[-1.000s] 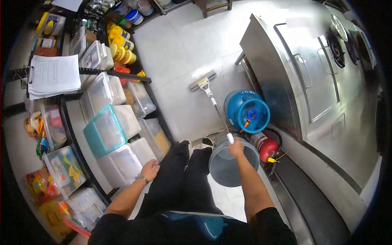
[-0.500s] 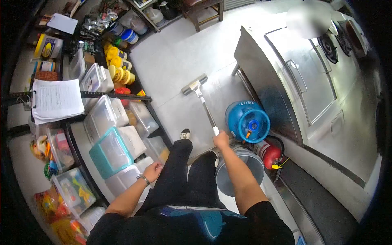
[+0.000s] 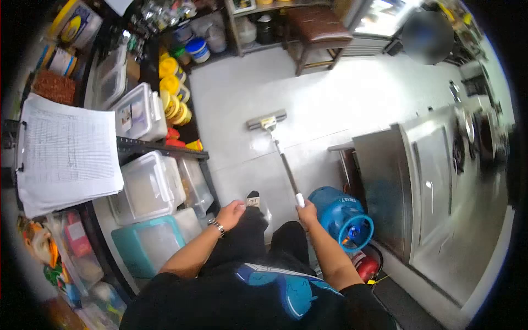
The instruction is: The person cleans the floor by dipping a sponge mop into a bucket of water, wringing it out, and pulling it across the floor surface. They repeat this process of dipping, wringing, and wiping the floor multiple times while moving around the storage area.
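My right hand (image 3: 307,214) is wrapped round the white grip of a mop (image 3: 288,171), just left of the blue gas cylinder (image 3: 344,220). The mop's handle slants forward and left to its flat head (image 3: 267,120), which rests on the grey floor (image 3: 236,93). My left hand (image 3: 232,213) hangs over my left leg, near the shelf of plastic boxes. Its fingers are curled, and whether anything small is in them is hidden. A metal watch is on that wrist.
Shelves with lidded boxes (image 3: 144,187), yellow tubs (image 3: 172,85) and a clipboard of papers (image 3: 71,151) line the left. A brown stool (image 3: 319,27) stands ahead. Steel cabinets (image 3: 385,181) and a red fire extinguisher (image 3: 364,266) are on the right.
The view has shifted forward, showing more of the stool and far floor. My left hand has risen and moved forward from beside the boxes. My right hand still holds the mop; the grey bucket is now mostly hidden.
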Tool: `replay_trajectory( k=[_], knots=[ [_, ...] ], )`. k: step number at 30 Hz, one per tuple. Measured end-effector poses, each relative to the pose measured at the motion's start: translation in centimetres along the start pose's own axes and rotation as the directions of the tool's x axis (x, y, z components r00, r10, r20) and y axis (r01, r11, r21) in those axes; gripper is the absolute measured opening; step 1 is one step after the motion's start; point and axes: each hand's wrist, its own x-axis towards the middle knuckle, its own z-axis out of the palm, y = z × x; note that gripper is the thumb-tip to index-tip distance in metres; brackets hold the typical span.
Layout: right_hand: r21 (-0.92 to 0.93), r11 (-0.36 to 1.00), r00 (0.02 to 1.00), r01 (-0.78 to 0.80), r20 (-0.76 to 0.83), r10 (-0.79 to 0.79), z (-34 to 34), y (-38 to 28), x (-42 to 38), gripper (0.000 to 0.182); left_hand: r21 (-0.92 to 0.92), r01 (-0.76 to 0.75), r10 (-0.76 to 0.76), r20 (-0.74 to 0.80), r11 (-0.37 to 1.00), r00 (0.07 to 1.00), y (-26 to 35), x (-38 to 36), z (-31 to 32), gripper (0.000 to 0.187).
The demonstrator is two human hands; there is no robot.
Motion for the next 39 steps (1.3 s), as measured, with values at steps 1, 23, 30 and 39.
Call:
replay_trajectory(
  k=[1,23,30,39],
  knots=[
    [0.025,0.999,0.999,-0.048,0.025,0.047,0.2,-2.5,0.3,0.038,-0.066,0.01,-0.011,-0.003,0.998,1.0,-0.3,0.2,-0.5,0.028],
    [0.202,0.97,0.981,-0.135,0.168,0.102,2.1,-16.2,12.5,0.032,-0.314,0.123,-0.168,-0.122,0.942,0.978,-3.3,3.2,-4.6,0.021],
    [0.158,0.986,0.982,-0.059,0.189,0.029,1.3,-18.6,16.0,0.036,-0.377,0.17,-0.218,-0.088,0.911,0.972,-4.0,5.9,-2.9,0.022],
    [0.18,0.978,0.977,-0.105,0.202,0.068,0.3,-26.4,19.8,0.033,-0.058,0.133,-0.137,-0.071,0.989,0.988,-0.8,12.1,-5.5,0.038]
  ],
)
